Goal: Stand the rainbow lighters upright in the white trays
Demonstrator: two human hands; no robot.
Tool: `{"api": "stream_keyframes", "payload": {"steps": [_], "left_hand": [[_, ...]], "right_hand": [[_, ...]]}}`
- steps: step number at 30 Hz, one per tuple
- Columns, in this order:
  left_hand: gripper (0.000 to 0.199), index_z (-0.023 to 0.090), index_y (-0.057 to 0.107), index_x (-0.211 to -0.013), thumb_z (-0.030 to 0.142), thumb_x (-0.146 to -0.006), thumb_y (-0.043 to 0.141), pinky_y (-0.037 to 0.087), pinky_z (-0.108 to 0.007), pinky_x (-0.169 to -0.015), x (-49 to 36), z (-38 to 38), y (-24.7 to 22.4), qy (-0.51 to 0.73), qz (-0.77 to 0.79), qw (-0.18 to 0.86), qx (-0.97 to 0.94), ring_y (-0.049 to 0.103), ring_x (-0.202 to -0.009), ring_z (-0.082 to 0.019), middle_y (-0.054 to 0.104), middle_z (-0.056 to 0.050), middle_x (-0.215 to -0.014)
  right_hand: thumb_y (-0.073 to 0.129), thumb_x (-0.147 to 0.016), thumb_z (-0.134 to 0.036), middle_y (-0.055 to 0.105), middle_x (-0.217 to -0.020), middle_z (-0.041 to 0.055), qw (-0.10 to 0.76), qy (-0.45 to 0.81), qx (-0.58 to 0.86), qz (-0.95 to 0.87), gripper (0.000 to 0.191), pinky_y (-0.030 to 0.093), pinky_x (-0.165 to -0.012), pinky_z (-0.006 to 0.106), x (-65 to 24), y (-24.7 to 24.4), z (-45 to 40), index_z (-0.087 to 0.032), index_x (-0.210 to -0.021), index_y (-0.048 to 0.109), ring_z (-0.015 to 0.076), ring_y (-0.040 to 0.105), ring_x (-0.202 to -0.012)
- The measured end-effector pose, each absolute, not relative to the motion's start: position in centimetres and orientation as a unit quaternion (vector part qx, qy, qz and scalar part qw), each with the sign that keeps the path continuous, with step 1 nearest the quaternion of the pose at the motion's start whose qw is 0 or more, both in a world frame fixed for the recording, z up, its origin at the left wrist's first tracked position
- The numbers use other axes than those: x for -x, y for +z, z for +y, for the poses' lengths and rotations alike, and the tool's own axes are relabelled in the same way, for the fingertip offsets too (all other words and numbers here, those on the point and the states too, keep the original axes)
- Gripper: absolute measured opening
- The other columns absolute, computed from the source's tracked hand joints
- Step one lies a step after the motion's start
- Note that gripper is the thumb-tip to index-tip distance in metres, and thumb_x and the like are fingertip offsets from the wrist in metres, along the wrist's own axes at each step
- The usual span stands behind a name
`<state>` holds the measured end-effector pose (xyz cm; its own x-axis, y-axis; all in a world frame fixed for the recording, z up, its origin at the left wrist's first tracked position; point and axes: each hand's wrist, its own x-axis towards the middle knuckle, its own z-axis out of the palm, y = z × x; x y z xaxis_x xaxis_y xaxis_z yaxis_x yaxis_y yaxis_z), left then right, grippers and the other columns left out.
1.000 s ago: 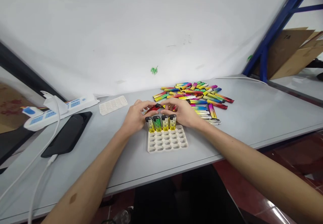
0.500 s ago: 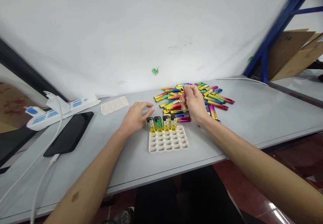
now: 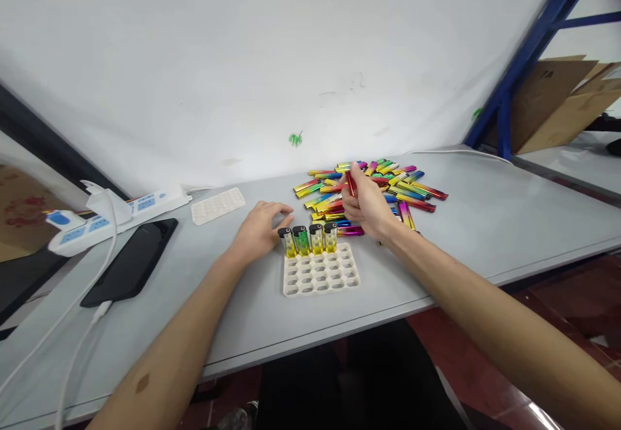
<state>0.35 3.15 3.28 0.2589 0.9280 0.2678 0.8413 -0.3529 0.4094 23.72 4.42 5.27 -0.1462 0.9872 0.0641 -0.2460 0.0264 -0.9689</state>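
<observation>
In the head view, my right hand [image 3: 367,205] is closed around a shiny red lighter [image 3: 350,184], which stands nearly upright between thumb and fingers above a pile of metallic, many-coloured lighters [image 3: 330,205]. My left hand [image 3: 262,226] rests on the table with thumb and fingers apart, holding nothing. Its fingertips are close beside a black-topped clear lighter [image 3: 288,242], at the left end of a short row. A green lighter [image 3: 301,241] and two more clear ones share that row, all upright in the back holes of a white tray [image 3: 323,278].
A second white tray [image 3: 218,206] lies farther back on the left. Near it are a power strip [image 3: 155,202] with plugs and a black phone [image 3: 130,262] on a white cable. The wall borders the table behind; a blue metal frame [image 3: 504,116] and cardboard boxes [image 3: 553,100] stand at right.
My right hand has lifted slightly and turned at the pile, and the red lighter now shows clearly in its grip. My left hand stays beside the row. The whole view has shifted slightly.
</observation>
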Motion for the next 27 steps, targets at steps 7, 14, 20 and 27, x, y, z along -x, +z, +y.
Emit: {"api": "stream_keyframes", "payload": {"steps": [7, 14, 20, 27], "left_hand": [[0.029, 0.023, 0.069, -0.108, 0.042, -0.095, 0.051, 0.048, -0.039, -0.093, -0.2, 3.2, 3.1, 0.237, 0.559, 0.099, -0.788, 0.058, -0.11, -0.027, 0.075, -0.006, -0.108], [0.029, 0.023, 0.069, -0.107, 0.041, -0.095, 0.05, 0.048, -0.041, -0.093, -0.3, 3.1, 3.2, 0.236, 0.558, 0.103, -0.789, 0.058, -0.111, -0.027, 0.075, -0.006, -0.108], [0.029, 0.023, 0.069, -0.107, 0.041, -0.095, 0.051, 0.048, -0.04, -0.093, -0.2, 3.3, 3.0, 0.236, 0.555, 0.099, -0.792, 0.058, -0.11, -0.027, 0.076, -0.006, -0.106], [0.03, 0.023, 0.071, -0.107, 0.043, -0.094, 0.053, 0.049, -0.04, -0.095, -0.4, 2.9, 3.5, 0.254, 0.564, 0.13, -0.775, 0.061, -0.11, -0.027, 0.075, -0.007, -0.107]], "right_hand": [[0.039, -0.095, -0.066, 0.016, -0.043, -0.0082, 0.502, 0.598, 0.407, -0.474, 0.055, 0.007, -0.039, 0.027, -23.8, 4.9, 4.8, -0.025, -0.059, 0.03, 0.0079, 0.009, -0.038], [0.04, -0.089, -0.077, 0.017, -0.045, -0.0083, 0.511, 0.588, 0.4, -0.483, 0.06, 0.008, -0.039, 0.026, -23.8, 4.6, 5.0, -0.025, -0.059, 0.032, 0.0079, 0.009, -0.04], [0.04, -0.092, -0.07, 0.018, -0.045, -0.0076, 0.49, 0.566, 0.405, -0.524, 0.056, 0.008, -0.039, 0.026, -23.8, 4.2, 5.0, -0.025, -0.058, 0.033, 0.0083, 0.009, -0.04], [0.036, -0.096, -0.064, 0.024, -0.048, -0.007, 0.482, 0.557, 0.39, -0.553, 0.052, 0.012, -0.04, 0.026, -23.8, 3.8, 5.1, -0.023, -0.064, 0.047, 0.0087, 0.014, -0.04]]}}
